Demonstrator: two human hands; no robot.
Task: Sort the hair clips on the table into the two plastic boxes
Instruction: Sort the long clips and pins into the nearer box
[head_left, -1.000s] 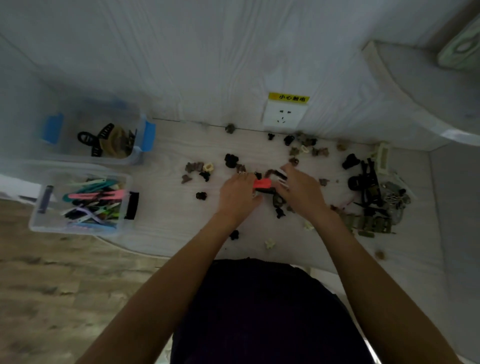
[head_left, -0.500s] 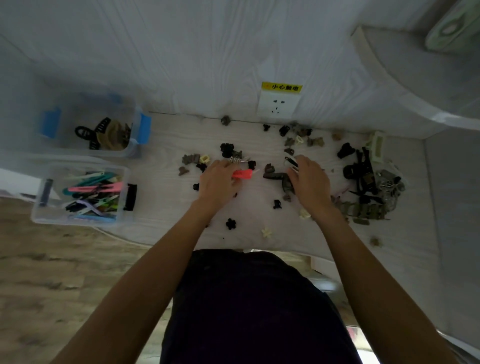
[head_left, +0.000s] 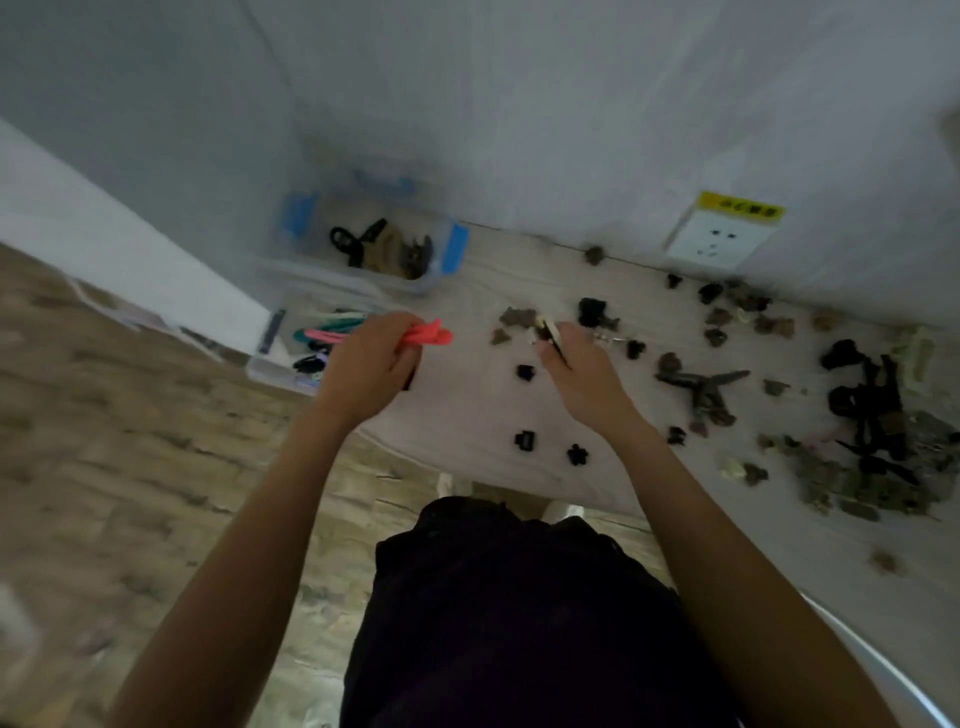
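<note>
My left hand is closed on a red hair clip, held just right of the near clear box, which holds long coloured clips. My right hand grips a thin dark and light clip above the white table. Behind, against the wall, the far clear box with blue latches holds black and brown claw clips. Several small black and brown claw clips lie scattered over the table.
A dense pile of dark and olive clips covers the table's right side. A white wall socket with a yellow label sits at the back. The table's front edge curves above a wood-pattern floor. My dark lap is below.
My left hand carried the red clip leftward from the middle of the table to beside the near box. My right hand lifted a thin clip and moved left. The view swung left.
</note>
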